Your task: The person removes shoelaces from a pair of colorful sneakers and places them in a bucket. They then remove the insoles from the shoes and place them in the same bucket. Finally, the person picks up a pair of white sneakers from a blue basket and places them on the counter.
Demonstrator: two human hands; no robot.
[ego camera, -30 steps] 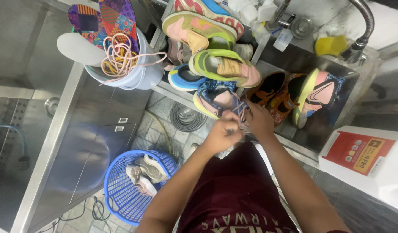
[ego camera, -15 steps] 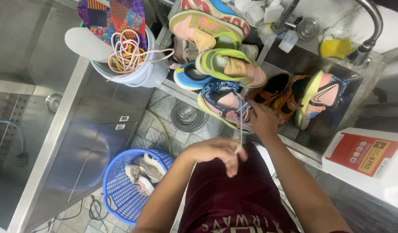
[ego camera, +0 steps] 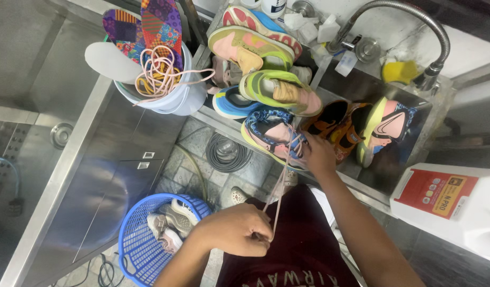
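Note:
My left hand [ego camera: 237,229] is closed on a pale pink shoelace [ego camera: 279,183], pulled taut down toward my maroon shirt. The lace runs up to a blue, pink and yellow sneaker [ego camera: 269,133] lying at the sink's front edge. My right hand [ego camera: 318,154] grips that sneaker at its laced side and holds it steady. Several other colourful sneakers lie heaped in the steel sink [ego camera: 409,98], among them a green and pink one [ego camera: 279,87] and an orange pair [ego camera: 338,122].
A white bucket [ego camera: 176,101] at upper left holds patterned insoles and loose laces. A blue basket [ego camera: 144,242] with pale shoes stands on the tiled floor. A white jug with a red label [ego camera: 446,204] sits at right. A faucet [ego camera: 399,13] arches over the sink.
My left hand has drawn the lace down and away from the sneaker, now far lower than before. My right hand stays on the shoe.

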